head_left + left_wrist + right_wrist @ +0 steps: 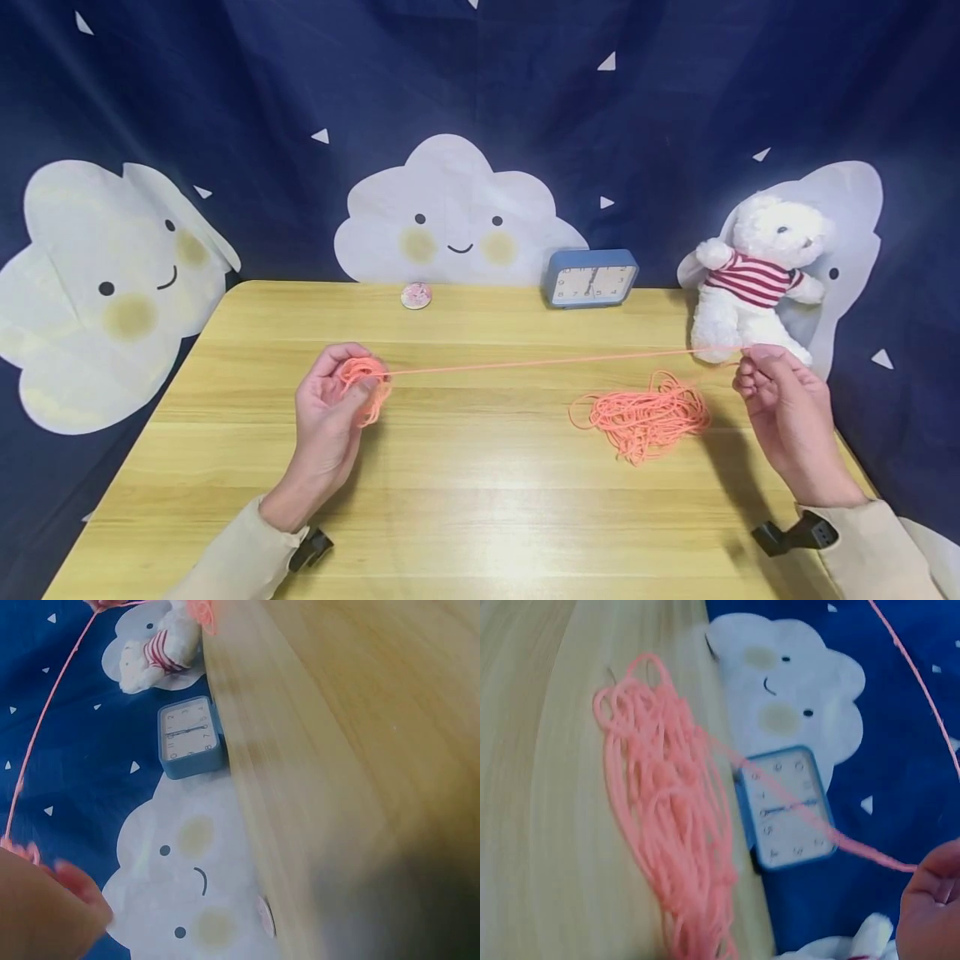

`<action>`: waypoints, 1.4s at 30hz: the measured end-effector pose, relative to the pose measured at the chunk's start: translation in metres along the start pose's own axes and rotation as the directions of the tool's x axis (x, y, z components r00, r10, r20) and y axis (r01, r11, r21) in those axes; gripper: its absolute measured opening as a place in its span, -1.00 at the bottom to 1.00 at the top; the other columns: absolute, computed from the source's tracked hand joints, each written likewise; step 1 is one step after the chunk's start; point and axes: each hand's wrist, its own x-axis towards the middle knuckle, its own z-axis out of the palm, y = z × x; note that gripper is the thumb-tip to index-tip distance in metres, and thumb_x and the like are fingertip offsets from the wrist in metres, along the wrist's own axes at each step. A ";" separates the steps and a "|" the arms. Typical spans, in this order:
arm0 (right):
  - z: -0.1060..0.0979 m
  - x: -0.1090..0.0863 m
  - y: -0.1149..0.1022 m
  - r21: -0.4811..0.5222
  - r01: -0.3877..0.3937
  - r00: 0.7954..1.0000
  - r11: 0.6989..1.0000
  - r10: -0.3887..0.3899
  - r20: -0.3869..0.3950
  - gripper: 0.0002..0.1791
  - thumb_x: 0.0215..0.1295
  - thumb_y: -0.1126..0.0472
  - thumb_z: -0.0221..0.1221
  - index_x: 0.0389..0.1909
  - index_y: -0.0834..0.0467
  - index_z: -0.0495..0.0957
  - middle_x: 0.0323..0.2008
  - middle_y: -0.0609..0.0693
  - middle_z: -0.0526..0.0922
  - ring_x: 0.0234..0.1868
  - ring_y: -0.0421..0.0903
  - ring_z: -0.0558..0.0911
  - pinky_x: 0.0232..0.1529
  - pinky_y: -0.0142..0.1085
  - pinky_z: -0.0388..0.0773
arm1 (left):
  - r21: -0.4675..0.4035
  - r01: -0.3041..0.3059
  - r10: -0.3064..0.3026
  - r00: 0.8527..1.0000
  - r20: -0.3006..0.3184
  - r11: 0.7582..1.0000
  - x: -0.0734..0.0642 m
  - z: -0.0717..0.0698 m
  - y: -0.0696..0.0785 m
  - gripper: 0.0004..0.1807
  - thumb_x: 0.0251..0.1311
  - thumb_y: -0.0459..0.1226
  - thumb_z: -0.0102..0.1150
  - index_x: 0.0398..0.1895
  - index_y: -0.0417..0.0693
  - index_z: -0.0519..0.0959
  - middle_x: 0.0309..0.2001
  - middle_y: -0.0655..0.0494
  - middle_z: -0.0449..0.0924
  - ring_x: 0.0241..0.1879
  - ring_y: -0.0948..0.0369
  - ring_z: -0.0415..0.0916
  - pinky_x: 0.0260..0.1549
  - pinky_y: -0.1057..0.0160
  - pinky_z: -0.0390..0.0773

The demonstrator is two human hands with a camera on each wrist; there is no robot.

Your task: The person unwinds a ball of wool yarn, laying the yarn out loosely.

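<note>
In the head view my left hand [330, 408] holds a small looped bundle of coral yarn [364, 392] between thumb and fingers. From it a single taut strand [540, 362] runs across to my right hand [783, 400], which pinches it between thumb and fingertips. A loose, tangled heap of the same yarn [648, 417] lies on the table, left of the right hand. In the right wrist view a strand rises from the heap [667, 795] to the right hand [934, 907]. The left wrist view shows only part of the left hand [52, 907], the bundle mostly hidden.
The wooden table [465, 533] ends against a dark blue curtain with clouds. Along its back edge are a round pinkish disc [416, 296] and a blue clock [591, 278]. A white teddy bear [757, 287] in a striped shirt sits at the back right, behind the right hand.
</note>
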 end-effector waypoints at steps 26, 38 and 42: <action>-0.042 0.002 0.016 -0.321 -0.307 0.951 0.896 0.301 -0.070 -0.64 0.69 0.45 -0.01 -0.16 0.22 0.77 -0.31 -0.01 0.75 -0.36 -0.22 0.68 -0.33 -0.43 0.67 | -0.030 -0.085 0.084 0.996 -0.010 0.996 0.000 0.003 -0.001 -0.74 0.41 -0.73 0.00 0.06 -0.47 0.50 -0.10 -0.17 0.61 -0.27 0.11 0.72 -0.35 0.24 0.79; -0.022 -0.007 0.027 -0.822 -0.258 0.956 0.508 0.255 -0.143 -0.74 0.66 0.24 0.15 0.23 0.14 0.62 -0.06 -0.25 0.67 -0.23 -0.26 0.65 -0.26 -0.38 0.64 | -0.013 0.070 -0.066 0.978 0.196 0.997 -0.001 0.004 -0.005 -0.49 0.28 -0.76 -0.06 0.30 -0.43 0.41 0.16 -0.17 0.56 0.13 0.13 0.62 0.14 0.30 0.66; 0.018 -0.016 0.038 -0.912 -0.147 0.985 0.382 0.140 -0.100 -0.54 0.65 0.23 0.17 0.45 0.27 0.49 0.10 -0.03 0.54 -0.21 -0.20 0.60 -0.32 -0.33 0.63 | -0.008 0.084 -0.080 0.972 0.223 0.996 -0.002 0.006 -0.006 -0.46 0.25 -0.77 -0.06 0.31 -0.44 0.39 0.18 -0.19 0.54 0.15 0.12 0.62 0.22 0.27 0.62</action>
